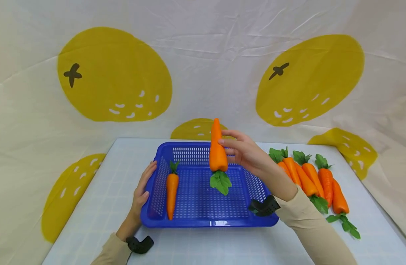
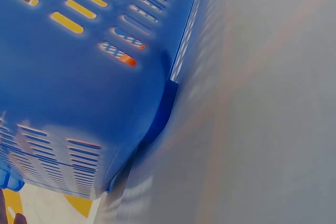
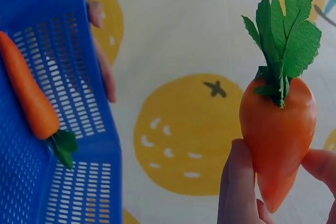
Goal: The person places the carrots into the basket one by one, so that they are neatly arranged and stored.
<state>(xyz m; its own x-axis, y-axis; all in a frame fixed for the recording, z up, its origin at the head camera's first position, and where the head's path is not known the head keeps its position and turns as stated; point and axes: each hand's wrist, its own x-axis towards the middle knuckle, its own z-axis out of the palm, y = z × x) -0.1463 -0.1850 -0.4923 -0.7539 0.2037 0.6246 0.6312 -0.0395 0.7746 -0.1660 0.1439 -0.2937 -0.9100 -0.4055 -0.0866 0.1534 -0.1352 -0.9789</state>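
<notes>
Above the blue plastic basket [image 1: 209,223], my right hand [image 1: 246,151] pinches an orange carrot [image 1: 217,152] between thumb and fingers. Its tip points up and its green leaves hang down in the head view. The right wrist view shows the same carrot [image 3: 278,135] close up, with fingers on both sides. Another carrot [image 1: 171,193] lies inside the basket along its left side, leaves toward the back. My left hand [image 1: 141,189] rests with extended fingers against the basket's left rim. In the left wrist view the slotted basket wall [image 2: 79,87] fills much of the picture.
A pile of several carrots [image 1: 309,176] with green leaves lies on the white table [image 1: 249,246] to the right of the basket. Behind the table hangs a pale cloth [image 1: 209,73] printed with large yellow fruit. Both wrists wear black bands.
</notes>
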